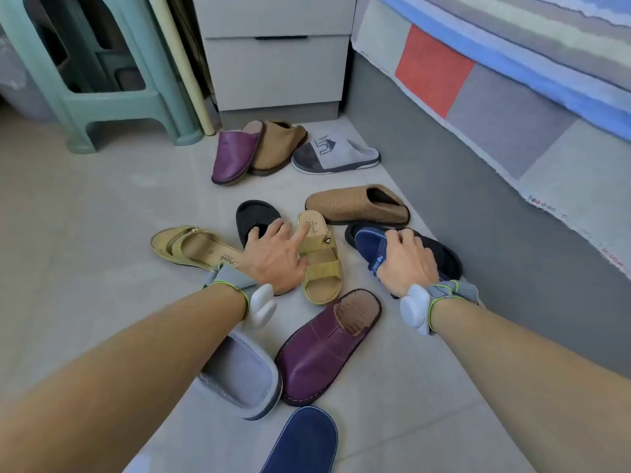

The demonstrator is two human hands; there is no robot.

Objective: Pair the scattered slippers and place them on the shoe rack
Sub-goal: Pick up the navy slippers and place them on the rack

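Slippers lie scattered on the pale tiled floor. My left hand [276, 257] is spread flat, with fingers on a black slipper [252, 216] and the index finger on a yellow sandal [322, 264]. The matching yellow sandal [191, 247] lies to its left. My right hand [406, 259] curls over a navy slipper [370, 244] that rests on another black slipper [444, 261]. Near me lie a purple slipper [324, 349], a grey slipper [239, 373] and a second navy slipper [300, 442]. Farther off are a purple slipper [235, 155], a brown one [276, 148], a grey-white one [336, 151] and a cork one [355, 204]. No shoe rack is in view.
A green plastic stool [102, 97] stands at the back left. A white drawer unit [273, 70] is behind the slippers. A bed with a patchwork cover [512, 97] and grey base runs along the right side.
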